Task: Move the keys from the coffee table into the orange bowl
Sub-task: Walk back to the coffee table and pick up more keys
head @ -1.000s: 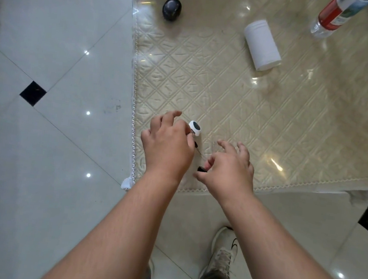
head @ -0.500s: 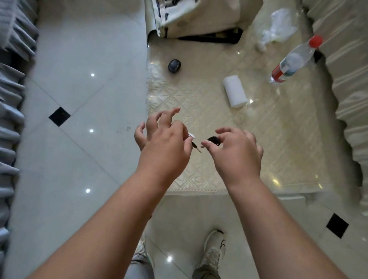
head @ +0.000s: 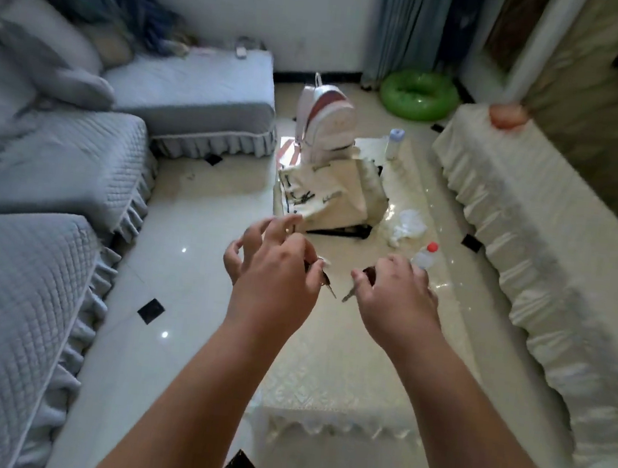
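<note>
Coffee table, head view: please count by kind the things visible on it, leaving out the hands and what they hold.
Bags: 2 (white backpack, cream tote)
Bottles: 2 (red-capped bottle, pale-capped bottle)
Crumpled plastic: 1
Total: 5

You find no readable text; black marks on cream tote bag (head: 326, 197) too blurred to read.
</note>
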Demonstrator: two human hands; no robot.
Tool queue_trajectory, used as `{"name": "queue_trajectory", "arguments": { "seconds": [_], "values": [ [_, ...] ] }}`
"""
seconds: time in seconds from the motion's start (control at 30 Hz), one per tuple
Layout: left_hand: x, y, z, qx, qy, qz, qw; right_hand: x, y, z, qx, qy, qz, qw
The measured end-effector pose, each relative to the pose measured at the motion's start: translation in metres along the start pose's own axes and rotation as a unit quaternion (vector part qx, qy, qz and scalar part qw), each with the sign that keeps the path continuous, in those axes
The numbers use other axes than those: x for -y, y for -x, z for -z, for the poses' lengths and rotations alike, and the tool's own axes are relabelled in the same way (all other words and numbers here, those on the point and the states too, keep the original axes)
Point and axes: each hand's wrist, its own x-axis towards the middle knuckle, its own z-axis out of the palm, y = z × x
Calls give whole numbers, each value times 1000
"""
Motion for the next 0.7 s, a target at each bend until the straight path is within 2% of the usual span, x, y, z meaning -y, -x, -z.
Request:
{"name": "queue_trajectory", "arguments": {
  "seconds": [0.2, 0.33, 0.53, 0.7],
  "values": [
    [-44, 4, 91, -92, -18, -43, 995, 22, 22, 107, -87, -69, 123, 986],
    [-64, 10, 123, -121, -30, -42, 991, 34, 26, 148, -86, -111, 150, 979],
    [-66, 11, 136, -103, -7, -59, 993, 46, 34, 175, -84, -68, 174, 979],
    [-48, 2, 143, -80, 22, -91, 992, 55, 47, 180, -140, -81, 135, 977]
  ]
}}
